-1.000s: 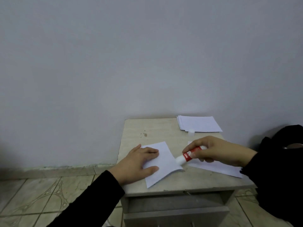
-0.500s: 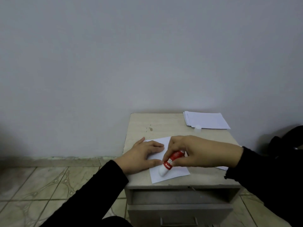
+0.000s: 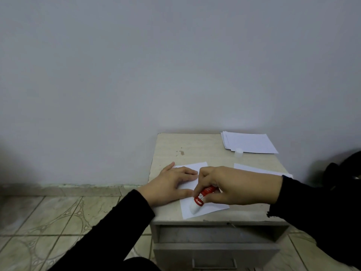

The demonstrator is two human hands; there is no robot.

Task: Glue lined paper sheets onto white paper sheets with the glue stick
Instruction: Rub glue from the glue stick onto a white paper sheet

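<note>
A second ago the right hand (image 3: 234, 184) held the red-and-white glue stick (image 3: 202, 198) out past the right edge of the small white paper sheet (image 3: 207, 209), its white tip at that edge. Since then the hand has crossed leftward over the sheet and turned the stick, so the tip now points down toward the near left part of the paper, close beside the left hand (image 3: 170, 182).

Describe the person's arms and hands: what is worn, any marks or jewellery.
Both arms wear long black sleeves reaching to the wrists. The right sleeve ends in a slightly frilled cuff; the left sleeve has a plain edge. The left hand and right hand are bare: no gloves, rings or watch visible.
</note>
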